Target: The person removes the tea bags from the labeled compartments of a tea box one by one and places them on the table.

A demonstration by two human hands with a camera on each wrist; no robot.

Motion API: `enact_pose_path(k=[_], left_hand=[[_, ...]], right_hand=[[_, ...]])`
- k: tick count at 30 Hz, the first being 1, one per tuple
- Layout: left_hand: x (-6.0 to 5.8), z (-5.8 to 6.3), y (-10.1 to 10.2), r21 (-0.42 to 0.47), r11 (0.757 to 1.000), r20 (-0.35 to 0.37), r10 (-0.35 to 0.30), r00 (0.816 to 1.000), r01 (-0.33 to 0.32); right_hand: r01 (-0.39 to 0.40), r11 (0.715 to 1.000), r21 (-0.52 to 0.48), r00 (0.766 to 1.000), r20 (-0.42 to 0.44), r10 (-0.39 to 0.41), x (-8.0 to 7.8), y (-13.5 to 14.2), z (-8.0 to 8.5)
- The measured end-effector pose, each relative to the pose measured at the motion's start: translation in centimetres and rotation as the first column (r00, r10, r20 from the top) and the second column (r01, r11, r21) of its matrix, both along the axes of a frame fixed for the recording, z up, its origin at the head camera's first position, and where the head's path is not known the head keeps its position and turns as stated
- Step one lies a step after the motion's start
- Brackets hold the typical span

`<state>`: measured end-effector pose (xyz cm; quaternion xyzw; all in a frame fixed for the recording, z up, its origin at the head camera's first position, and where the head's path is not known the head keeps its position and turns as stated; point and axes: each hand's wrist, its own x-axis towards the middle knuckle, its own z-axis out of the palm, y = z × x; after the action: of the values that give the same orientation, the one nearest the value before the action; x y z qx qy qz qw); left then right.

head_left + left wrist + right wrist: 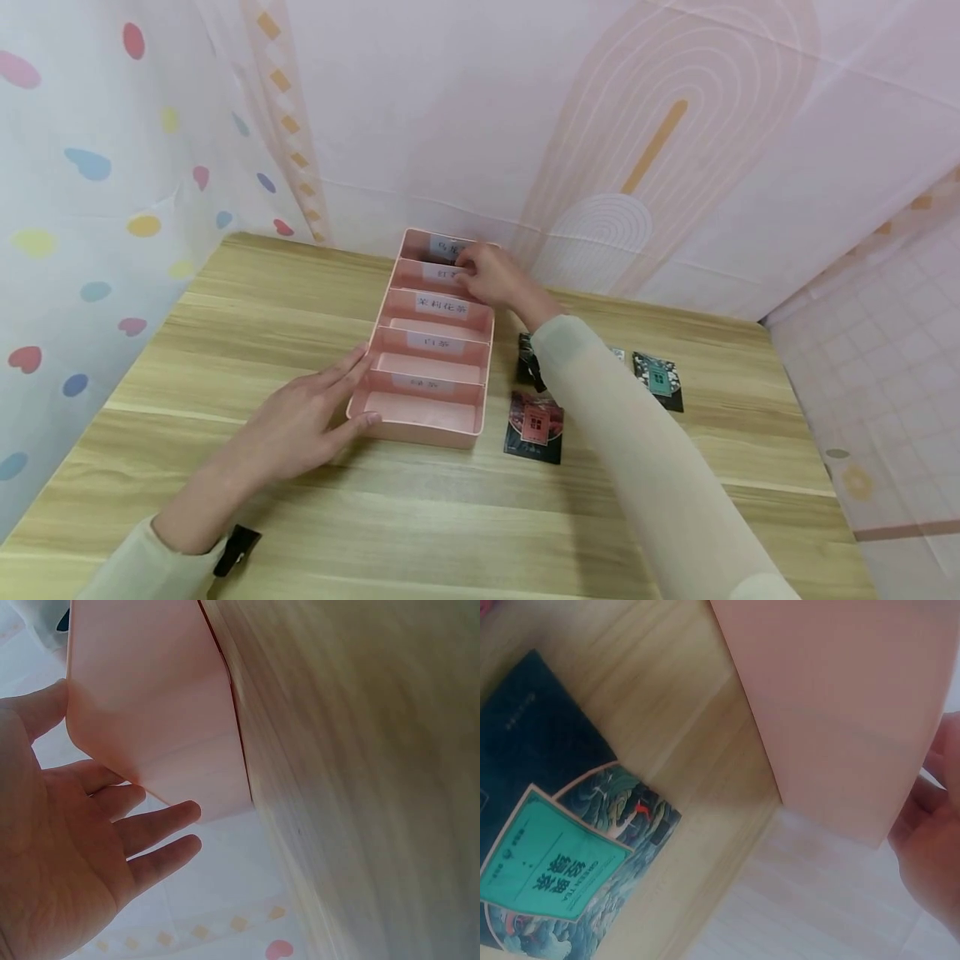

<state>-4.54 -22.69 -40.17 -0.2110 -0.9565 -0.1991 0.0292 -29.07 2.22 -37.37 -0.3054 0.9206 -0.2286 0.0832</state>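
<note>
A pink five-section organizer box (427, 432) stands on the table, with a white paper label in each section. My left hand (303, 421) rests at its near left corner, thumb by the front edge and fingers along the left rim. In the left wrist view, that hand (75, 832) has its fingers spread beside the pink wall (161, 697). My right hand (491, 273) reaches over the far right rim, fingers bent down at the farthest sections. Its fingertips are hidden, and I cannot tell whether they hold anything. Right of the box lies a red-labelled tea sachet (535, 427).
Behind the red-labelled sachet lies a dark sachet (528, 367), partly under my right forearm (637, 442). Farther right is a teal-labelled sachet (660, 381). In the right wrist view, a green tea sachet (555, 862) lies beside the box. A patterned cloth (450, 117) hangs behind the table.
</note>
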Motion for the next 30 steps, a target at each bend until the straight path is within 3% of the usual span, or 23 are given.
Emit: enact_pose_path(k=[14,19,24,30], left_hand=[[0.2,0.1,0.1,-0.002,1.0,0.028,0.001,1.0,-0.001],[0.2,0.0,0.2,0.001,1.0,0.023,0.0,1.0,0.0],[0.2,-0.1,0.2,0.005,1.0,0.014,0.001,1.0,-0.001],[0.2,0.1,0.1,0.006,1.0,0.015,0.005,1.0,-0.005]], right_hand=[[-0.016,0.999,0.028,1.0,-0.025,0.016,0.1,0.0,-0.4],[0.016,0.999,0.044,1.0,0.01,-0.016,0.1,0.0,-0.2],[0.061,0.998,-0.003,0.995,0.079,-0.061,0.1,0.0,0.2],[0.072,0.994,-0.083,0.995,0.081,-0.065,0.0,0.1,0.5]])
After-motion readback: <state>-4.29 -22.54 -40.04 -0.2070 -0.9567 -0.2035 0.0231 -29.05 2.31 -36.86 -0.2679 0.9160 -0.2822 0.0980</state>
